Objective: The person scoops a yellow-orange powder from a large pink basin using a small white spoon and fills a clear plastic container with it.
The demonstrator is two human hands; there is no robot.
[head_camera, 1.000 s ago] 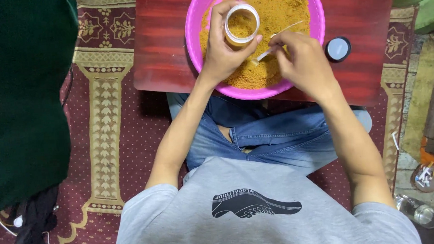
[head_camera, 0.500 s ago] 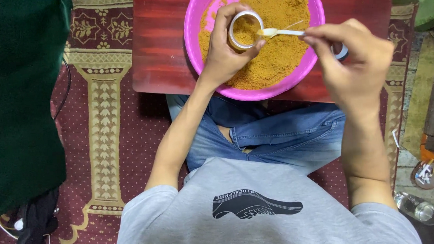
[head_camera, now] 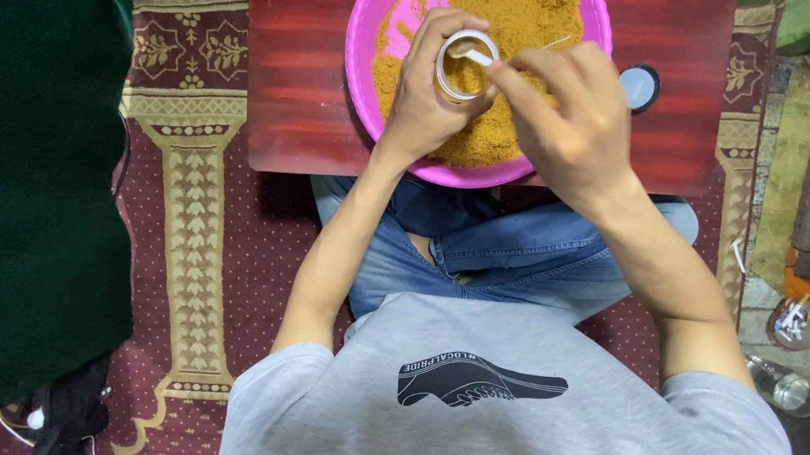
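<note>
My grey T-shirt [head_camera: 488, 408] fills the bottom of the view, and past it my blue jeans [head_camera: 508, 250] run up under the edge of a low red table [head_camera: 305, 85]. A patterned maroon carpet [head_camera: 194, 257] lies around my legs.

My right hand [head_camera: 566, 127] hovers over the near rim of the pink bowl [head_camera: 363, 36], fingers pressed together in a pinch on the handle of a small white spoon [head_camera: 476, 57]. The spoon's tip pokes over the mouth of a small round white-rimmed jar [head_camera: 464, 66], which sits just left of that hand's fingertips.

My left hand [head_camera: 426, 102] wraps the jar from the left side and below, fingers curled tight around its wall, holding it above the bowl with its mouth facing up. The two hands nearly touch at the jar.

Beneath both lies the orange-brown powder [head_camera: 523, 14], heaped across the bowl, with bare pink showing on its far left.

Right of the bowl, a round black-rimmed lid [head_camera: 640, 87] rests flat on the table, apart from my right hand.
</note>
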